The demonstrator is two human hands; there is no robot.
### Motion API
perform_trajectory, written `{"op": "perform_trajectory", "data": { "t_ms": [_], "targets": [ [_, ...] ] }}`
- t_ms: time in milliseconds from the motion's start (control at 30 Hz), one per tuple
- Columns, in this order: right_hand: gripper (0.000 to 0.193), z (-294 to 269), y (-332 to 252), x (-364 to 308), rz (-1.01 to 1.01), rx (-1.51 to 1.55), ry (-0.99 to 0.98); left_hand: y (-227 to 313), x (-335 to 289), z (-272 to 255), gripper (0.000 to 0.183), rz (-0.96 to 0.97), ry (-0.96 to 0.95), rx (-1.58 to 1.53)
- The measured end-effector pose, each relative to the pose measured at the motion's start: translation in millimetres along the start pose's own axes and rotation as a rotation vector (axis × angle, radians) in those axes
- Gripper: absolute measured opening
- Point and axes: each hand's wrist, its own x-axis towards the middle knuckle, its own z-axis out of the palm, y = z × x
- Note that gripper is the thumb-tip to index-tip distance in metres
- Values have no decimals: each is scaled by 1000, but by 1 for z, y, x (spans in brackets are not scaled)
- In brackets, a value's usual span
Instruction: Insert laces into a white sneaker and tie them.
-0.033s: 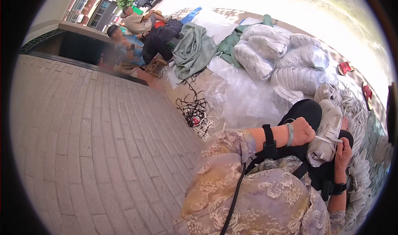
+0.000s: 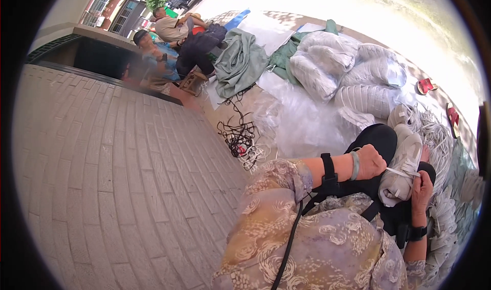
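Observation:
A white lace-up shoe rests on my lap between my knees, its opening toward me. My left hand is closed in a fist beside the shoe, and a white shoelace runs from it across the shoe's front. On the other side, my right hand has its fingers pinched on the lace close to the shoe's edge. Another pale shoe lies just beyond, partly hidden behind the first.
Beyond my knees lie clear plastic sheeting and wrapped bundles of white shoes. Loose white laces are heaped to the right. Black laces lie left of the plastic. Two people sit near a green cloth; red slippers lie far right.
My left fist has shifted slightly to the left, away from the shoe. My right hand stays nearly in place, and the shoe has hardly moved.

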Motion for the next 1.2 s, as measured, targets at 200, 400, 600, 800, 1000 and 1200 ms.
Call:
{"op": "perform_trajectory", "data": {
  "t_ms": [200,400,600,800,1000,1200],
  "targets": [
    [14,-15,-9,-13,27,-103,-25,-12,-36,-3,9,-85,7,-46],
    [19,-11,-38,-1,5,-30,-79,-1,-53,-16,5,-188,80,-14],
    [22,-33,-23,-25,-6,-214,-168,-16,-40,-12,9,-146,162,11],
    [24,-26,-25,-31,104,-173,-220,-24,-45,-11,10,-234,107,77],
    [25,-12,-37,-27,72,-174,-295,-42,-47,-23,17,-297,297,218],
    [22,-26,-19,-17,81,67,-340,-29,-28,-56,24,-154,409,223]
  ]
}}
